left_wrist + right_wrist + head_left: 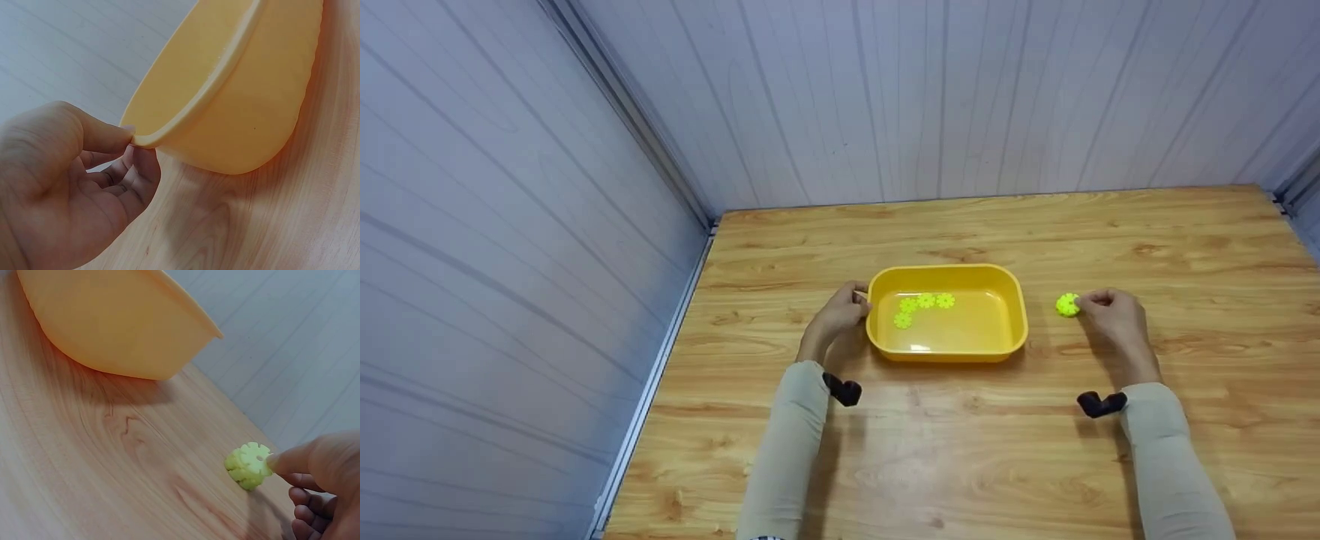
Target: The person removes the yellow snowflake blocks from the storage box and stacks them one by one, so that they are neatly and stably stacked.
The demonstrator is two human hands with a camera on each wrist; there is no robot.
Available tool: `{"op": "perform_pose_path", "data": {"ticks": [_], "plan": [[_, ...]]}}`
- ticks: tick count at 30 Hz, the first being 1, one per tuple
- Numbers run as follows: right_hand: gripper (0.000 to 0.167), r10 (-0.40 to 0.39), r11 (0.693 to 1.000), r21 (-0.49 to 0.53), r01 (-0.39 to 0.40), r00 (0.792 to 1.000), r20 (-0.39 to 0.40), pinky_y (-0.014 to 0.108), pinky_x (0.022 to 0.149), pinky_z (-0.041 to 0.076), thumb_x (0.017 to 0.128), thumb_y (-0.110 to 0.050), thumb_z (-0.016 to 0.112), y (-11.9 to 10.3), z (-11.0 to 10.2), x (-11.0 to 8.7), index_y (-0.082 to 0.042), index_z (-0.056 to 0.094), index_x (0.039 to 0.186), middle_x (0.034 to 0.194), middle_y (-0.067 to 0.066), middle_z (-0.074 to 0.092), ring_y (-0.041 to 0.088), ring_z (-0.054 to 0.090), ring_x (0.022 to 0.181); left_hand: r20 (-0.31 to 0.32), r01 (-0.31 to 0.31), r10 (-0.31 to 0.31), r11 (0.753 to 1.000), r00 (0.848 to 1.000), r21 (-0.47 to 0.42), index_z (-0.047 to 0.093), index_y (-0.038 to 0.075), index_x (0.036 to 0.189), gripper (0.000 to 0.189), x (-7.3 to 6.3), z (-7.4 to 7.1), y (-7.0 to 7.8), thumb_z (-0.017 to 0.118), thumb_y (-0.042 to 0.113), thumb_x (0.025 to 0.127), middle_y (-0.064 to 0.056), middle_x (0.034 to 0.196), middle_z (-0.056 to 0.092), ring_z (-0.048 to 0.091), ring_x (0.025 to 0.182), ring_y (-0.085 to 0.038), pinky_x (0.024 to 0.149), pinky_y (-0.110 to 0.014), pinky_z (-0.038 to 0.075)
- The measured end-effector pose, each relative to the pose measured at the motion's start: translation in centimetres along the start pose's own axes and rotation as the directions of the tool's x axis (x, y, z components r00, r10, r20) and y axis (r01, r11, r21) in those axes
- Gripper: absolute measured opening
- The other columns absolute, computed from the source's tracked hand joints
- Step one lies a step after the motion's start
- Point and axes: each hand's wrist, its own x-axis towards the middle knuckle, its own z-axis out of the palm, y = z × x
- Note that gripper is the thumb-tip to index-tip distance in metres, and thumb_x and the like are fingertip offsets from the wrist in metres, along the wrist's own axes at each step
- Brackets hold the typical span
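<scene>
While two pale sleeves, the left (787, 457) and the right (1166, 457), lay over the near part of the wooden tabletop (945, 465), a black mount stuck out inward from each cuff, one at the left (844, 390) and one at the right (1101, 405).

Beyond the cuffs, the left hand (838, 313) pinched the rim at the left end of a yellow tub (960, 356), thumb on top and the bent forefinger underneath. Well apart from it, to the right of the tub, the right hand (1116, 322) had its thumb and fingers closed on the edge of a top disc (254, 457), which belonged to a short stack (1066, 304) of yellow-green pieces with notched rims. The layers blurred together in the right wrist view, so it was hard to say how many there were. The stack was on the tabletop, a little off the tub's right end.

The tub stood upright between the hands. Inside, toward its left and far side, four loose discs (926, 301) lay flat on the bottom: three in a row, one nearer.

Farther off, a pale streaked back wall (922, 97) rose behind the tabletop's far edge, meeting a similar side wall (510, 262) at the left.
</scene>
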Motion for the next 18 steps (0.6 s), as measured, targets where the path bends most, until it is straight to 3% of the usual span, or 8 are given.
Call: {"op": "perform_pose_path", "data": {"ticks": [18], "plan": [[0.047,0.008,1.000,-0.013,-0.008,1.000,-0.009,0.032,0.078,0.042,0.096,-0.040,0.049,-0.09,0.25,0.32,0.001,0.060,0.117,0.112,0.017,0.057,0.026,0.053,0.096,-0.001,-0.018,0.018,0.999,1.000,0.030,0.046,0.005,0.132,0.038,-0.06,-0.11,-0.09,0.050,0.008,0.094,-0.002,0.086,0.044,0.042,0.077,-0.015,0.069,-0.026,0.037]]}}
